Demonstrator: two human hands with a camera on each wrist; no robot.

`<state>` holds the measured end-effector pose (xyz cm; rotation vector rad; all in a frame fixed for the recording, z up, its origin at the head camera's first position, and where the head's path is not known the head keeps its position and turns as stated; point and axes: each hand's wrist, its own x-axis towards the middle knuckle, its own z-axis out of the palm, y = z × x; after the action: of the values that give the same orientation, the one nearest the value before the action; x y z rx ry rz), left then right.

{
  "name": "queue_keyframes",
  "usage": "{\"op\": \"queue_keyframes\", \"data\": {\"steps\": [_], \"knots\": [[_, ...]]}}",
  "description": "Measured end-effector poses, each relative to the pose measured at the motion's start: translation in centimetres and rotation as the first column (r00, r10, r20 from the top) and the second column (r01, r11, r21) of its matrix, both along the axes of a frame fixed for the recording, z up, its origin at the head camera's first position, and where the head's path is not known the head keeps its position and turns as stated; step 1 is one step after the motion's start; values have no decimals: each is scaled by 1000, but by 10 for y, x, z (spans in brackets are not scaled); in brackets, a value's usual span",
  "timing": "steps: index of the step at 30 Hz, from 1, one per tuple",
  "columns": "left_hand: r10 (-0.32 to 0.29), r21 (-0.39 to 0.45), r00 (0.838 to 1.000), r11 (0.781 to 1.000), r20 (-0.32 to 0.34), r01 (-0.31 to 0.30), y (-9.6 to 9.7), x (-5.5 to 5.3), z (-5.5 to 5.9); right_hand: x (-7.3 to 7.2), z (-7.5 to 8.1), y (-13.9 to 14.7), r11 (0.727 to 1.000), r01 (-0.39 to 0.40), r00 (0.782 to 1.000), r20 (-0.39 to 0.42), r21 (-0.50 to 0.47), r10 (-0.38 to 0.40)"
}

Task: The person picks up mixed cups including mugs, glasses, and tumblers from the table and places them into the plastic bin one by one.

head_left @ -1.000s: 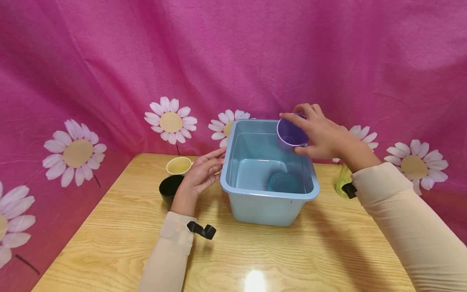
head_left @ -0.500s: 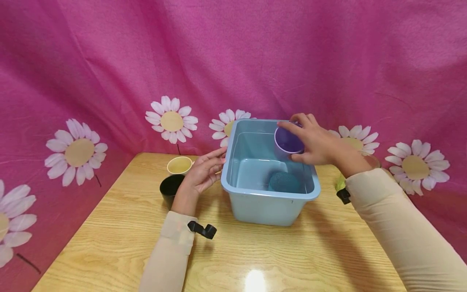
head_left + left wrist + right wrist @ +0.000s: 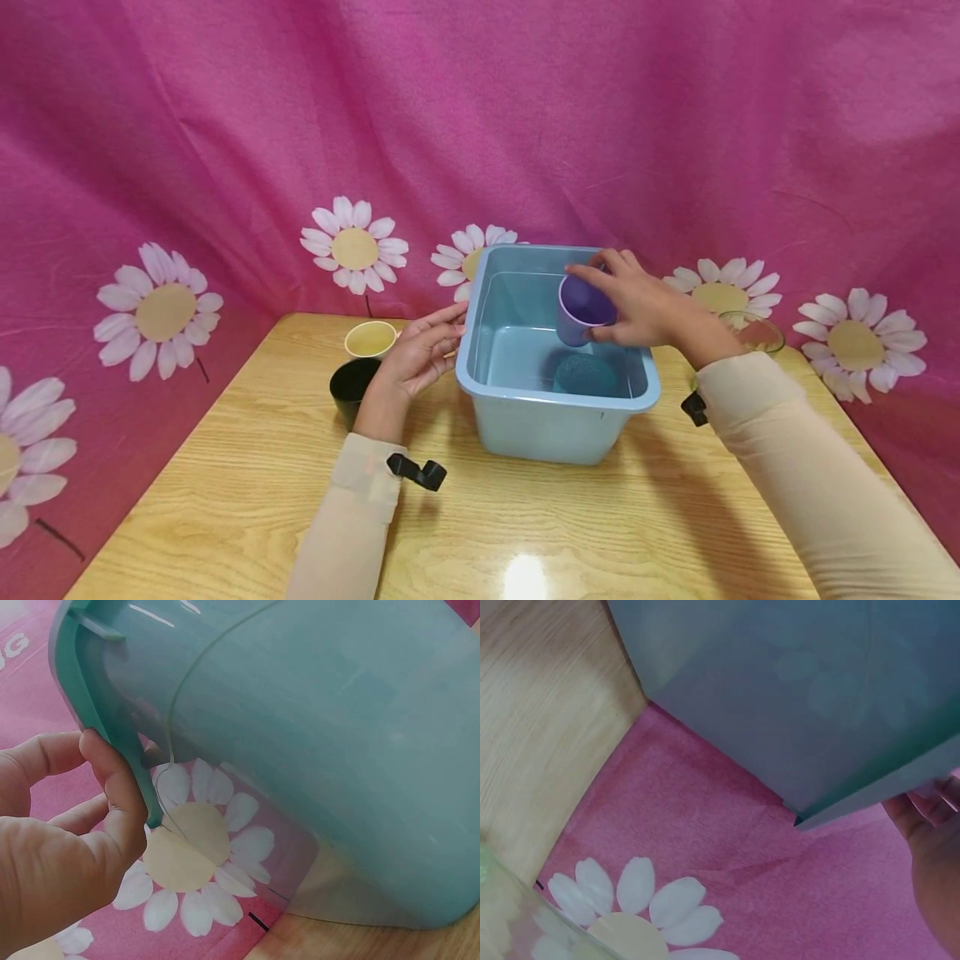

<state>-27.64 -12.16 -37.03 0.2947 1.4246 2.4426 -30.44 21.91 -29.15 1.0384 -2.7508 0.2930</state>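
A light blue plastic basin (image 3: 540,433) stands on the table. My left hand (image 3: 427,350) holds its left rim; in the left wrist view the fingers (image 3: 112,787) bend at the rim's edge, pinching it. My right hand (image 3: 637,304) grips a purple cup (image 3: 573,329) by its rim, tilted inside the basin with its mouth toward me. Below it on the basin floor lies a round teal thing (image 3: 585,375), perhaps an upturned cup. In the right wrist view the basin wall (image 3: 765,690) hides the cup, and only part of the right hand (image 3: 937,855) shows.
Left of the basin stand a cream cup (image 3: 371,337), yellowish inside, and a black cup (image 3: 351,387), partly behind the left hand. A clear greenish glass (image 3: 753,331) stands at the right, mostly behind the right forearm. A magenta flowered cloth (image 3: 480,125) hangs behind the table (image 3: 480,533).
My right hand has lowered the purple cup from above the basin's back right edge down into it, slightly leftward. The glass behind the forearm shows more at its rim. The left hand stays put.
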Motion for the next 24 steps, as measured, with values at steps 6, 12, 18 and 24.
{"op": "queue_keyframes", "data": {"steps": [6, 12, 18, 24], "knots": [[0, -6, 1000, 1000, 4, 0, -1, 0, 0, -4, -5, -2, 1000, 2, 1000, 9, 5, -2], [-2, -5, 1000, 1000, 1, 2, -1, -1, 0, -9, -9, -4, 1000, -7, 999, 33, 14, 7], [0, -11, 1000, 1000, 1, 0, -1, -1, -1, -13, -12, -6, 1000, -3, 999, 54, 29, 1], [-1, -15, 1000, 1000, -8, 1, -2, -1, 0, -15, -10, -10, 998, 21, 995, 97, 66, -28]]}}
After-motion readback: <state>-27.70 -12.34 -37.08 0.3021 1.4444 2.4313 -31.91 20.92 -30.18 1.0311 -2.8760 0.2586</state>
